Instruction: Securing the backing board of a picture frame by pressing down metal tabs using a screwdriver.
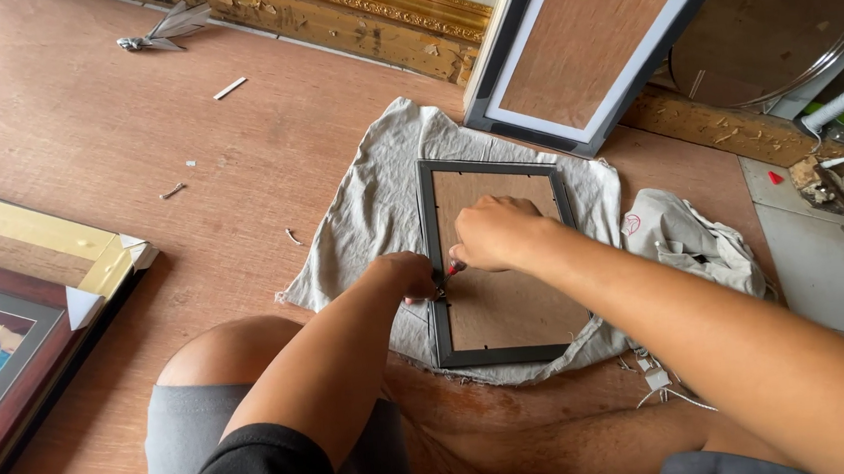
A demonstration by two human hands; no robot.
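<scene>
A small dark picture frame lies face down on a grey cloth, its brown backing board showing. My left hand presses on the frame's left rail with fingers curled. My right hand hovers over the backing board near that same rail, closed on a small tool with a red handle whose tip meets the rail's inner edge. Both hands nearly touch.
A larger grey-and-white frame leans behind the cloth. Gilt moulding runs along the back. A framed picture with taped corners lies at left. Crumpled white cloth, scattered scraps and a round mirror sit right.
</scene>
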